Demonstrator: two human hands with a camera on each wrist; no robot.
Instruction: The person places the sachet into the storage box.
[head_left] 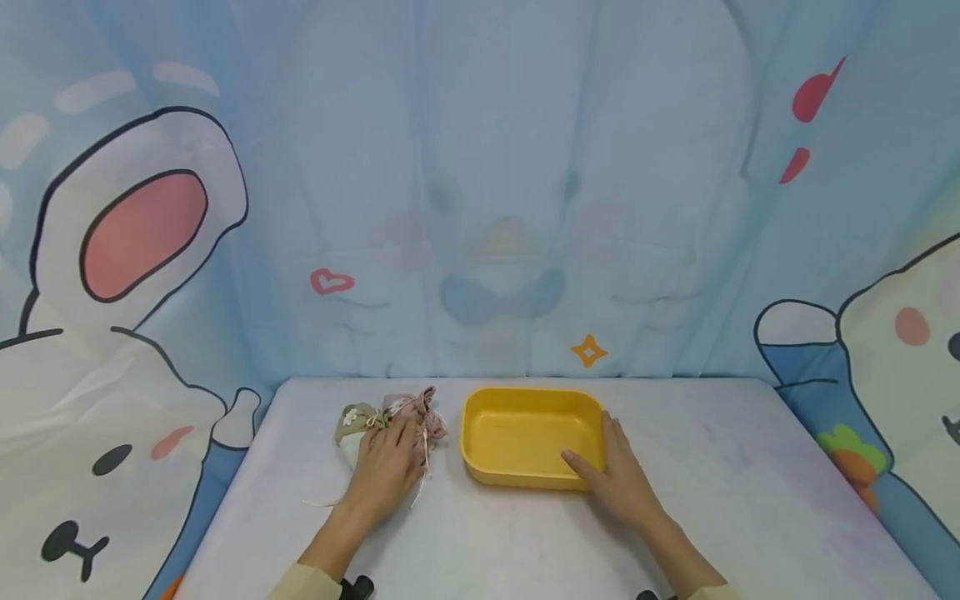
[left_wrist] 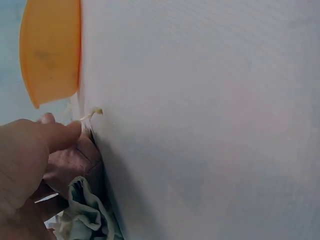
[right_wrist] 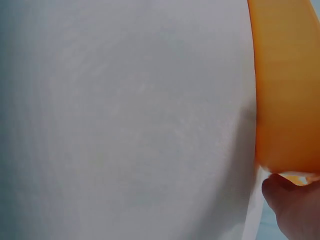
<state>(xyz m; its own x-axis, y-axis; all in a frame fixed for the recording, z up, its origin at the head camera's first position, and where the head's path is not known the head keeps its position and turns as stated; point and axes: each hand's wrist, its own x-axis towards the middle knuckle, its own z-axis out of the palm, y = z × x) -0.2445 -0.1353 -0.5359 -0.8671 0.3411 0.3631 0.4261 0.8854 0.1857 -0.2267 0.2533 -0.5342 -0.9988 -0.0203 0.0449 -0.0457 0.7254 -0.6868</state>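
Observation:
In the head view, my left hand (head_left: 388, 468) lies over two small cloth drawstring pouches on the left part of the table. Its fingers and thumb grip the pink pouch (head_left: 408, 407), partly hiding it. The green-and-white pouch (head_left: 350, 422) sits just left of it; its ruffled cloth (left_wrist: 86, 212) shows below the left hand (left_wrist: 25, 170) in the left wrist view. My right hand (head_left: 618, 479) holds a yellow plastic tub (head_left: 528, 480) at its near right corner, fingers along the right side, thumb over the near edge. No contents show in the tub.
The table (head_left: 750, 500) has a pale cloth top. Thin cords (head_left: 318, 503) trail from the pouches. Behind the table's far edge hangs a light-blue printed curtain (head_left: 510, 183), which also covers both sides.

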